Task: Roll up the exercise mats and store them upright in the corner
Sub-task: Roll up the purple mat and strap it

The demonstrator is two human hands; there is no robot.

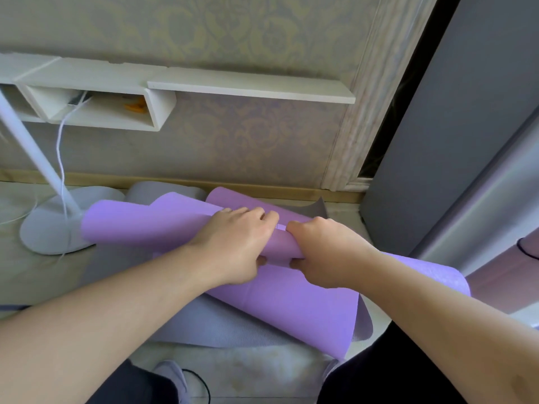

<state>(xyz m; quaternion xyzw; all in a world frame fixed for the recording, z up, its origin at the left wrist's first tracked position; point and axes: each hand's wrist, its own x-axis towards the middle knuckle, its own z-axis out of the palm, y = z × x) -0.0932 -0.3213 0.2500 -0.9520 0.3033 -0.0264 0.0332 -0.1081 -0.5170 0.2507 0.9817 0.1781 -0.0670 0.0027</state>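
Both forearms reach forward over the purple mat (291,310). The left hand (233,246) and right hand (326,252) sit side by side, each clamped on its rolled part, thumbs beneath. The smooth, unmarked purple mat lies on a grey mat (221,328); beyond it stands a white fan base (46,228).

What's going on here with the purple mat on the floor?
A person is bent over a purple exercise mat, rolling it up by hand. The left hand and right hand both grip the rolled part near its middle, close together. A stretch of the mat is not yet rolled and lies flat over a grey mat. A white stand base sits just past the roll's left end, by the wall.
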